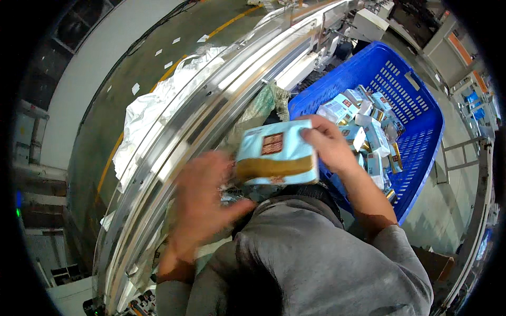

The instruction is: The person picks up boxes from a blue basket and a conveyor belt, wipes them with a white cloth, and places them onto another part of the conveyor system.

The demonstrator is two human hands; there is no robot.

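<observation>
Now we are gripping one light-blue packet (276,152) mid-frame in our right hand (328,143), our blurred left hand (203,197) spread open and empty; many packets are waiting in the blue crate (421,137) at upper right

Even indoor light, glare on the metal conveyor rail (211,100), motion-blurred left hand (203,197), dark bent fisheye rim

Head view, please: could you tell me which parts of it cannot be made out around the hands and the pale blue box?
- Left hand: motion-blurred, so its fingers and any grip are unclear.
- Pale blue box: its far corner is covered by the right hand.
- Small cartons in the blue crate: too small and jumbled to count.
- Bench below the box: hidden by the grey sleeve.
</observation>
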